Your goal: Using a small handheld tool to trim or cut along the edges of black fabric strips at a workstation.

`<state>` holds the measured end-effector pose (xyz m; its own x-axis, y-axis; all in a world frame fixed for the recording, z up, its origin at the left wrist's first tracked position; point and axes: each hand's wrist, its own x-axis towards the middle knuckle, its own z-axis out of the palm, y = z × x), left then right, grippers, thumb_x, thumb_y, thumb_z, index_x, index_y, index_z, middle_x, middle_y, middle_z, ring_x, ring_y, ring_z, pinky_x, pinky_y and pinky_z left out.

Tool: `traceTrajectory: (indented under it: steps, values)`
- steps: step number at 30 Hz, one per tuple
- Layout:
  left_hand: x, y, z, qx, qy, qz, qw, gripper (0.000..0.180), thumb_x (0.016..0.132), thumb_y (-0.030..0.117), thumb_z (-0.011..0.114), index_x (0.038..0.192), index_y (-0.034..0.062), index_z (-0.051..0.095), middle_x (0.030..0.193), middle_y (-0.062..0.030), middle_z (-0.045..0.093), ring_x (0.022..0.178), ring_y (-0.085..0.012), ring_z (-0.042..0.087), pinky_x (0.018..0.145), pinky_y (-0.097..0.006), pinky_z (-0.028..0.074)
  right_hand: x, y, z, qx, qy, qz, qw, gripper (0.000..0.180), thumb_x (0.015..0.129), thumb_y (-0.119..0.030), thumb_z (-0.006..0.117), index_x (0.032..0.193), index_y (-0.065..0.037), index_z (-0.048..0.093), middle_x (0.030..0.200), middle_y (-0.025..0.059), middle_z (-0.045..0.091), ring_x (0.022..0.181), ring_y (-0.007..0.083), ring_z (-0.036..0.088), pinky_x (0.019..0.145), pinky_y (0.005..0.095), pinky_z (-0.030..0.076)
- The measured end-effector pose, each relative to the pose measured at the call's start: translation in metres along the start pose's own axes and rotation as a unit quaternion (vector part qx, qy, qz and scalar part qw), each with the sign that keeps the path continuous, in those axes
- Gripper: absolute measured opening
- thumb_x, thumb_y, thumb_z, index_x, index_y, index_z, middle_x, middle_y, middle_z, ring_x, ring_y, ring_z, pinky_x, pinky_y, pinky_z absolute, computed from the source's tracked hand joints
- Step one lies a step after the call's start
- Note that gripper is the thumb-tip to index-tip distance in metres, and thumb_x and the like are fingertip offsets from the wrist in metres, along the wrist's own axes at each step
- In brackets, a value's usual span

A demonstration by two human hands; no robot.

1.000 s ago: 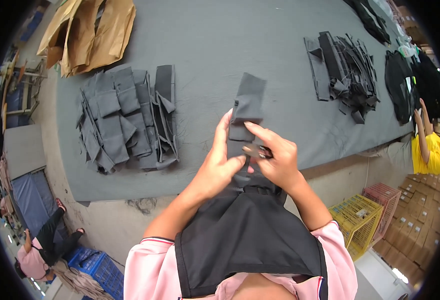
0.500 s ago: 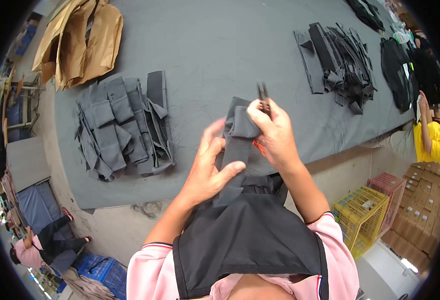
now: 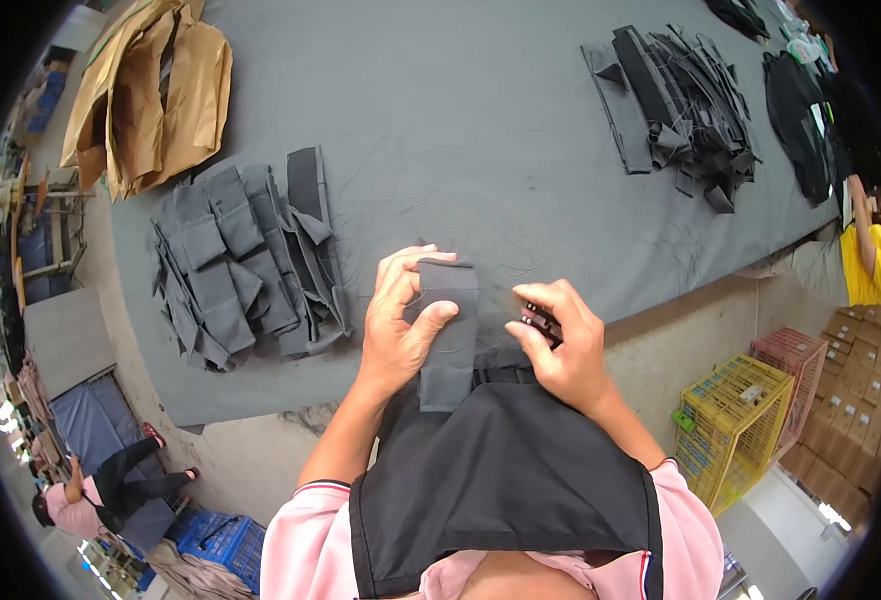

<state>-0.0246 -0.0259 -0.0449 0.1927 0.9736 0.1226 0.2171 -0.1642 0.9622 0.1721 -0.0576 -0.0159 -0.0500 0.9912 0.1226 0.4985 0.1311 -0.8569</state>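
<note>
Since half a second ago, our right hand (image 3: pixel 559 345) has dropped beside the dark fabric piece (image 3: pixel 448 335), closed on a small black clipper (image 3: pixel 541 322). Our left hand (image 3: pixel 401 325) grips that piece upright over the tabletop (image 3: pixel 441 130) edge. We judge one grey stack (image 3: pixel 246 260) handled, another heap (image 3: pixel 676 100) waiting.

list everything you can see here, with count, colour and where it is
fabric piece: one, dark grey, held in the left hand
small tool: one, dark, in the right hand; kind too small to tell
table: one, grey cover, fills the top
folded fabric pile: one, dark grey, table's left
strap and fabric pile: one, black, table's upper right
brown paper: a few sheets, top left
crates: one yellow, one pink behind it, floor right
blue crate: one, floor lower left
other people: one lower left, one at right edge
left hand; right hand: pink sleeves, black apron
</note>
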Motion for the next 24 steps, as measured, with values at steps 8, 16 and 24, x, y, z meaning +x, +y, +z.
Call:
traceTrajectory:
  steps: [8,16,24]
  values:
    - [0.003,0.008,-0.001,0.021,-0.025,0.012,0.999,0.032,0.08,0.031,0.069,0.091,0.0017,0.061,0.115,-0.0069,0.06,0.119,-0.0295,0.044,0.101,-0.042,0.034,0.008,-0.002,0.002,-0.045,0.017,-0.084,0.995,0.03,0.069,-0.003,0.072,0.097,-0.005,0.062,0.069,0.0081,0.059,0.059,0.0228,0.058,0.056,0.03,0.046]
    - [0.002,0.009,-0.007,0.012,-0.058,0.022,0.998,0.033,0.076,0.031,0.073,0.09,0.0037,0.06,0.121,-0.0093,0.057,0.127,-0.0329,0.038,0.102,-0.044,0.031,-0.001,0.0,0.0,0.102,0.033,0.065,0.992,0.022,0.075,-0.004,0.07,0.096,-0.002,0.065,0.08,0.0094,0.065,0.066,0.0191,0.063,0.058,0.0279,0.048]
    - [0.004,0.006,-0.011,0.02,-0.111,0.049,0.992,0.043,0.072,0.039,0.073,0.083,0.0048,0.049,0.127,-0.0117,0.052,0.133,-0.036,0.029,0.107,-0.051,0.018,0.021,-0.017,-0.009,0.016,-0.04,-0.053,0.998,0.025,0.069,-0.003,0.072,0.093,-0.003,0.063,0.078,0.0086,0.06,0.065,0.0208,0.061,0.053,0.0296,0.047]
